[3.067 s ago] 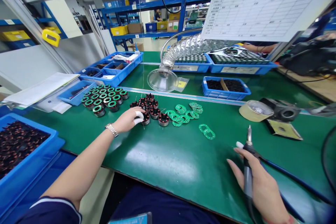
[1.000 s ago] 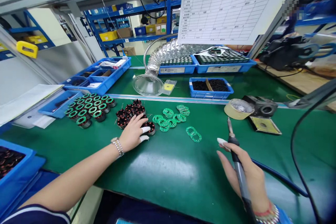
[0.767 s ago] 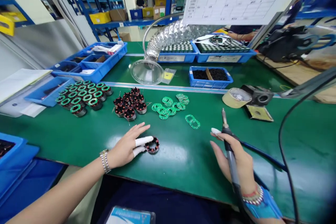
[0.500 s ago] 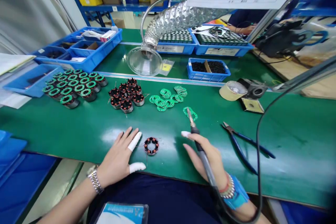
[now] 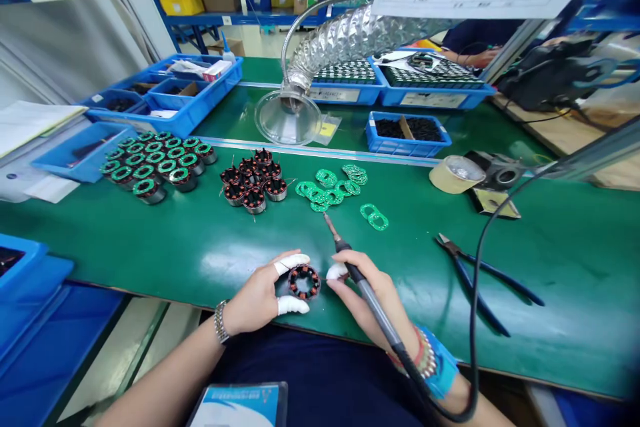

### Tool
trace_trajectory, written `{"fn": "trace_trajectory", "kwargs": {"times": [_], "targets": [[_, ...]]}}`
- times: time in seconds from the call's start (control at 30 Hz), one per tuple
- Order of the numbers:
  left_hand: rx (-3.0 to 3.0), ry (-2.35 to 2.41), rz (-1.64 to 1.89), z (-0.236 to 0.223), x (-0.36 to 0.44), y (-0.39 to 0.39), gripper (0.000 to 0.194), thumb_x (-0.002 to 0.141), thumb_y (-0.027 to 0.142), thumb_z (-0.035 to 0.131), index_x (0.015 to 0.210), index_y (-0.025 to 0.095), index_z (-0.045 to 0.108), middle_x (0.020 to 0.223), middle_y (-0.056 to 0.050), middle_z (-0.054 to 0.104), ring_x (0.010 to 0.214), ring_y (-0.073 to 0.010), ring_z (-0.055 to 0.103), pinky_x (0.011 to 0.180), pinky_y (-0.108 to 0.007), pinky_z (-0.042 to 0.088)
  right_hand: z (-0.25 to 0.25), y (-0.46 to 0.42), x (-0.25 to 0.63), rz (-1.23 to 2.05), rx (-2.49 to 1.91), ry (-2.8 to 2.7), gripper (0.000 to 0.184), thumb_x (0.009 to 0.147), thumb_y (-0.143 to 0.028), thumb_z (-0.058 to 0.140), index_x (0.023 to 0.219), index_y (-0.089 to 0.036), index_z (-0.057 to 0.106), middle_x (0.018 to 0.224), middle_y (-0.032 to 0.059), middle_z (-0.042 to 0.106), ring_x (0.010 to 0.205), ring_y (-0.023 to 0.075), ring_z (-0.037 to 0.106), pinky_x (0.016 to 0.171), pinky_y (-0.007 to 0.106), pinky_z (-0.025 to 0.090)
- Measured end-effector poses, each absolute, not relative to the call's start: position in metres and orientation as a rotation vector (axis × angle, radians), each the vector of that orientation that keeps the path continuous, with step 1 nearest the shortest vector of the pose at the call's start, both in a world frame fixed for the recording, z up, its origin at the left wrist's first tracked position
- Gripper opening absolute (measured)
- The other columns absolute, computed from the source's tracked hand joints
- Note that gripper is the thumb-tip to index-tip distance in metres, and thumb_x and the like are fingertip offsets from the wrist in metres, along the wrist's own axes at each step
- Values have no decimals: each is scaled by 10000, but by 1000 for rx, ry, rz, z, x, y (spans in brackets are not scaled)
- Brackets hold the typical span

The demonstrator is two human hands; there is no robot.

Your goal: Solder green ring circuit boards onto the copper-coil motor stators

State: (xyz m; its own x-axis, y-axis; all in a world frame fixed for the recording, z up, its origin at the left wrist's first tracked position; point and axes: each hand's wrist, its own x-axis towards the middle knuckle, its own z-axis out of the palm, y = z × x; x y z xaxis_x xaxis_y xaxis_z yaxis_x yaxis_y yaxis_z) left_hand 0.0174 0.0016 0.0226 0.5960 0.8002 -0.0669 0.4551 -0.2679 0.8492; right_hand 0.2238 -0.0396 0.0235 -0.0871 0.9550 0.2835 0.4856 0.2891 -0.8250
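Observation:
A motor stator [image 5: 314, 291] with copper windings sits near the front edge of the green bench. My left hand [image 5: 263, 291], with white finger cots on thumb and index finger, grips it from the left side. In my right hand [image 5: 364, 293] is a soldering iron [image 5: 373, 301], its tip pointing up and away to the left. My right thumb and index finger come close to the stator's right side, where a thin wire sticks out; whether they pinch it I cannot make out. Beyond the iron's tip lie loose green ring-shaped circuit boards [image 5: 320, 195].
Bare stators [image 5: 254, 199] stand grouped behind my left hand; board-topped stators [image 5: 150, 191] stand further left. Cutting pliers [image 5: 473, 273] lie at right. A fume extractor hood [image 5: 289, 121] hangs over the middle. Behind are blue bins [image 5: 407, 145]. The iron's cable [image 5: 477, 280] loops at right.
My left hand has moved right and closed on the stator. My right hand has swung left with the soldering iron, bringing its fingertips beside the stator. The view has shifted slightly.

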Motion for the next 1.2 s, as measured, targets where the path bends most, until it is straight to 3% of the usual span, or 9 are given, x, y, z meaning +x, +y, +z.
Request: {"fn": "trace_trajectory", "kwargs": {"times": [0.23, 0.47, 0.63, 0.73, 0.87, 0.93, 1.03, 1.2], "targets": [[2221, 938, 280, 24, 18, 10, 608, 720, 430, 672, 1247, 216, 457, 1368, -150, 439, 1328, -253, 300, 1096, -538, 144, 29, -37, 230, 439, -1214, -2066, 271, 871, -116, 421, 1114, -216, 485, 875, 51, 603, 768, 159, 582, 709, 279, 486], [2241, 977, 232, 22, 19, 16, 629, 719, 454, 663, 1256, 204, 452, 1407, -175, 372, 1331, -290, 281, 1072, -567, 185, 33, -36, 258, 232, -1431, -1805, 190, 861, -199, 495, 1050, -203, 517, 840, 30, 629, 711, 134, 628, 675, 220, 505], [2108, 893, 264, 28, -7, 22, 917, 684, 478, 689, 1408, 219, 188, 1426, -144, 353, 1327, -285, 291, 1082, -508, 243, 27, -50, 328, -188, -1728, -1692, 311, 815, -330, 571, 1080, -175, 523, 957, 90, 637, 775, 196, 640, 731, 303, 509], [2029, 917, 400, 38, -21, 24, 788, 788, 471, 583, 1412, 255, 154, 1416, -102, 378, 1300, -250, 351, 1073, -448, 297, 15, -63, 382, -247, -2025, -1605, 581, 755, -528, 571, 1167, -128, 481, 989, 146, 613, 833, 280, 625, 730, 390, 503], [2232, 935, 484, 61, 3, 16, 437, 825, 389, 562, 1228, 252, 464, 1236, -68, 557, 1159, -232, 498, 1013, -403, 382, -3, -76, 425, -194, -2364, -1487, 858, 645, -745, 504, 1167, -66, 450, 884, 174, 606, 758, 331, 612, 630, 442, 496], [2411, 868, 438, 68, 29, 9, 281, 857, 324, 515, 1120, 227, 540, 1061, -59, 629, 1028, -214, 561, 1014, -433, 365, -9, -79, 428, -160, -2403, -1505, 863, 652, -755, 484, 1175, -71, 428, 919, 182, 601, 795, 333, 608, 647, 443, 494], [2581, 868, 339, 66, 62, 1, 254, 837, 248, 528, 1079, 178, 555, 945, -73, 644, 1015, -238, 545, 1037, -497, 305, -17, -80, 419, -250, -2328, -1616, 815, 677, -735, 482, 1173, -90, 427, 1001, 194, 585, 890, 354, 584, 715, 476, 477], [2449, 991, 301, 54, 77, 2, 156, 795, 127, 519, 923, 184, 587, 803, -37, 625, 826, -196, 571, 957, -471, 380, -21, -81, 404, -364, -2092, -1737, 509, 860, -521, 384, 1118, -91, 472, 888, 160, 583, 805, 304, 572, 700, 445, 470]]}}
